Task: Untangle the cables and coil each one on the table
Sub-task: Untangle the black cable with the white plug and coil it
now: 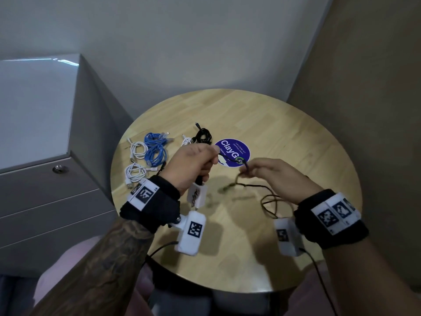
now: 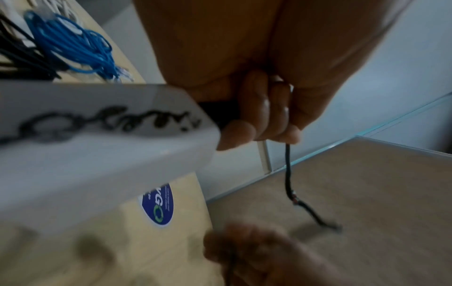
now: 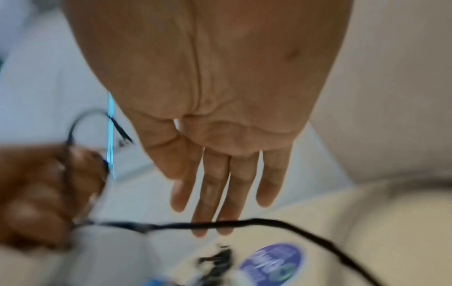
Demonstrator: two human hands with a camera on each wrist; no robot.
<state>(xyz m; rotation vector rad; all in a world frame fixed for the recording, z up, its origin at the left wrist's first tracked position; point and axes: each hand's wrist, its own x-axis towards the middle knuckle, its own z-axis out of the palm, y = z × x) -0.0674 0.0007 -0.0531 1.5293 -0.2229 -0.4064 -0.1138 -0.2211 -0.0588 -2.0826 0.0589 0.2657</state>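
My left hand [image 1: 200,163] is held above the round wooden table [image 1: 284,137] and grips a thin black cable [image 1: 230,158] just above its white charger block [image 1: 197,194], which hangs below the fist. In the left wrist view the curled fingers [image 2: 259,116] clamp the cable [image 2: 288,174] beside the block [image 2: 97,145]. The cable runs right to my right hand [image 1: 252,169] and loops down onto the table [image 1: 271,201]. In the right wrist view the right hand [image 3: 220,193] has straight fingers, and the cable [image 3: 257,221] crosses at their tips.
Coiled cables lie at the table's left: two white coils [image 1: 139,149], blue ones [image 1: 156,148] and a black one [image 1: 202,134]. A round blue sticker [image 1: 232,152] marks the middle. A grey drawer cabinet [image 1: 34,137] stands to the left, with walls close behind and to the right.
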